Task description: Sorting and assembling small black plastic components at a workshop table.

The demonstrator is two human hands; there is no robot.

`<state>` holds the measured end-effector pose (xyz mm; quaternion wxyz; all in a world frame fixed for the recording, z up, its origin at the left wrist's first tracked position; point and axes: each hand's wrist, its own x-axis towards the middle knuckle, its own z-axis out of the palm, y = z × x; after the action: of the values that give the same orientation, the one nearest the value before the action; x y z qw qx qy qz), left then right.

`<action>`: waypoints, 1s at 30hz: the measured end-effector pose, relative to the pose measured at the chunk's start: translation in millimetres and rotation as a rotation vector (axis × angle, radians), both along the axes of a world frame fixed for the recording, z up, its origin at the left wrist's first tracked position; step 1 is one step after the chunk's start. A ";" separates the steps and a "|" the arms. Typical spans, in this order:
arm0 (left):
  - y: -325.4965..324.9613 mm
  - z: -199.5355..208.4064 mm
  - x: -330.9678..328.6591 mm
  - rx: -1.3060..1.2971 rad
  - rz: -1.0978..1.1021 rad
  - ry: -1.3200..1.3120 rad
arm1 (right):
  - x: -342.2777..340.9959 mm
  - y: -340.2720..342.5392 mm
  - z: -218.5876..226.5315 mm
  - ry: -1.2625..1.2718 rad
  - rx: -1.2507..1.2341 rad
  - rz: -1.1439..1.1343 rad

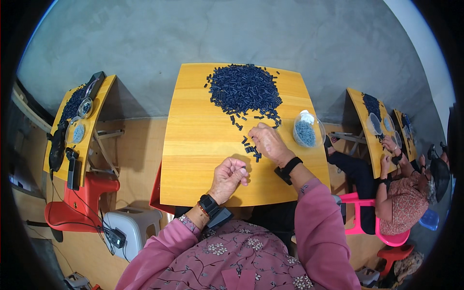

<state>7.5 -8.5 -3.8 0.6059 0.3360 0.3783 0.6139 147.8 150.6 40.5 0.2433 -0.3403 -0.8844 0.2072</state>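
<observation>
A large heap of small dark-blue cylindrical pieces (244,87) covers the far part of the wooden table (193,140). Several strays lie between it and me, with a small cluster (252,151) just left of my right hand. My left hand (228,180), near the table's front edge, is closed with thumb and fingers pinching one dark piece, whose end shows at the fingertips. My right hand (270,143) reaches over the table beside the loose pieces. Its fingertips are bunched together, and whatever may be between them is hidden. To its right stands a clear tub (319,130) of small grey-blue bits.
Grey wall (145,38) rises behind the table. At left, another table (104,92) holds similar pieces and tubs, near a red chair (82,203) and a white stool (130,227). A seated co-worker (406,198) works at a table on the right.
</observation>
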 end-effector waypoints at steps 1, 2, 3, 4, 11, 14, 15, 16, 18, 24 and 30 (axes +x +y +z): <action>-0.5 0.0 0.0 -0.005 -0.003 0.000 | -0.4 0.1 -0.3 -0.041 -0.002 -0.015; -0.5 0.7 0.2 -0.006 -0.003 0.000 | -0.8 0.1 -0.7 -0.082 -0.004 -0.029; -0.2 2.1 0.4 -0.006 -0.006 -0.006 | -0.7 0.4 -0.8 -0.082 -0.005 -0.029; -0.2 2.7 0.6 -0.007 -0.009 -0.013 | -1.1 0.2 1.0 -0.116 0.030 -0.021; -1.8 2.5 1.0 -0.011 0.018 -0.001 | -2.0 -3.5 0.3 -0.199 0.098 0.005; 0.2 -0.6 2.3 -0.031 0.007 0.021 | -4.7 -15.7 9.1 0.159 0.025 -0.013; 0.3 -1.0 2.7 -0.018 0.014 0.018 | -4.4 -23.0 17.5 0.247 0.047 0.014; 0.9 -1.2 3.1 -0.003 0.022 0.016 | -2.6 -27.5 18.0 0.247 0.044 0.012; 0.9 -3.7 4.6 0.007 0.024 0.001 | 3.5 -41.0 15.6 0.390 -0.368 -0.016; 0.0 -0.9 1.4 0.036 0.016 0.028 | 23.0 -88.7 25.8 0.466 -0.760 -0.061; 0.1 0.1 3.0 0.023 0.048 0.025 | 26.8 -97.3 -6.1 0.672 -0.851 -0.065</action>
<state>10.5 -8.3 -3.7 0.5823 0.3414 0.3865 0.6285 174.7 53.4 34.4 0.3596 -0.3509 -0.5850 0.6367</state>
